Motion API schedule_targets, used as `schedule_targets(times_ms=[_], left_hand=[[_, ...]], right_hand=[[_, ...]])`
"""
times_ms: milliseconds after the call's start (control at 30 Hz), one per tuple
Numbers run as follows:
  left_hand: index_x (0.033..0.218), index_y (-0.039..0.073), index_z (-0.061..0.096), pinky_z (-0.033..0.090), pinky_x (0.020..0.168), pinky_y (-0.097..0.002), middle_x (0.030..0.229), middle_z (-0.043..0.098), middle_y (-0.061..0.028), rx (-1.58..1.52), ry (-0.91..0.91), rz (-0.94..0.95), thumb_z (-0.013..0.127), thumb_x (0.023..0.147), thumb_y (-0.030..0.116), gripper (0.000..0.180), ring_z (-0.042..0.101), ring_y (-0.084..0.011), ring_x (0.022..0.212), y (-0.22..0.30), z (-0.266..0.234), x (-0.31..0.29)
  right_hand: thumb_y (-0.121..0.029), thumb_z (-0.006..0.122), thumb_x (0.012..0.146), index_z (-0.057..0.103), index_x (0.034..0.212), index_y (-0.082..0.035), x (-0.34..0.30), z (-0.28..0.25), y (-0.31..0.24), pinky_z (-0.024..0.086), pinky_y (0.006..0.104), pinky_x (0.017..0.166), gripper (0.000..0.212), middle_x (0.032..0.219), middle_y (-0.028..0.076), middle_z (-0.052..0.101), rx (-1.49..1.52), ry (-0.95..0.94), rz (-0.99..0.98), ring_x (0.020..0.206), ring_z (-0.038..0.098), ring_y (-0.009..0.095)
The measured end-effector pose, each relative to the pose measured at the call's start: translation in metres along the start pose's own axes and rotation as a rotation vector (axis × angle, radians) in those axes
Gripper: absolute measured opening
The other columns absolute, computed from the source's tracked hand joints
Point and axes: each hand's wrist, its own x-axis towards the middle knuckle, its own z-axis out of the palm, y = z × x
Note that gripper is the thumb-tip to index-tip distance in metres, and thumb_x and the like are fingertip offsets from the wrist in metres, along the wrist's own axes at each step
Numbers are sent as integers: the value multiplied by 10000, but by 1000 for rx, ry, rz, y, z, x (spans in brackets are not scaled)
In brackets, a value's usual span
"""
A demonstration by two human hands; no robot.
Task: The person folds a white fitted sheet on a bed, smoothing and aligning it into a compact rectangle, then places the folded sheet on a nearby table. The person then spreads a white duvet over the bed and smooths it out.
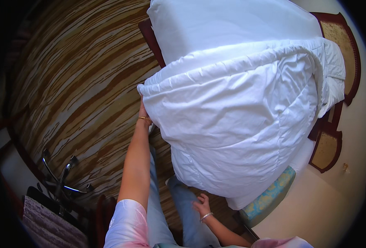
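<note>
A white duvet [232,115] with a stitched, padded edge lies bunched over a bed made up with a smooth white sheet [232,20]. My left arm is stretched forward, and my left hand [143,108] grips the duvet's left corner, its fingers mostly hidden by the cloth. Lower down, my right hand [202,206] hangs in front of my jeans, just below the duvet's near edge. Its fingers are loosely bent and apart, with nothing seen in them. The duvet's far right end drapes against the headboard [343,49].
Brown striped carpet [79,95] covers the floor at left. An office chair's metal base [65,177] stands at lower left. A blue and gold patterned cushion-like block [272,194] sits beside the bed's near right corner. A smaller framed panel [327,151] is on the wall.
</note>
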Motion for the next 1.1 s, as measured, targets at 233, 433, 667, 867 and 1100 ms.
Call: schedule_targets(times_ms=[233,433,667,867,1100], left_hand=[[1149,47,527,466,871,-427,1120,580,-127,-2,-70,174,519,834,386,463,580,-271,976,11,-23,-4],[1107,7,533,486,839,-410,1061,603,-155,168,147,199,458,871,316,395,607,-283,912,6,21,-21],[1160,46,510,458,872,-412,1092,592,-130,266,222,207,419,880,400,461,577,-290,969,-11,32,-3],[1207,57,480,429,913,-409,1142,567,-108,120,-13,235,431,861,479,548,534,-291,1045,15,-29,37],[1231,57,451,413,931,-414,1181,537,-102,56,-39,247,451,845,502,589,506,-284,1083,22,-19,41]], right_hand=[[-43,691,718,393,1233,-54,150,1,50,371,402,929,594,1219,99,428,632,-151,187,1124,409,227],[-34,684,663,553,1037,-38,186,-2,104,308,388,940,396,1092,97,526,271,-40,31,1051,448,222],[-211,577,773,383,1243,5,241,25,103,226,559,991,552,1336,150,322,1106,-362,291,1197,316,346],[-495,314,856,397,1238,-45,258,46,83,189,616,980,596,1378,130,292,1649,-224,341,1266,236,363],[-476,365,846,413,1208,-53,302,73,113,240,591,941,559,1305,124,336,1527,29,449,1205,284,346]])
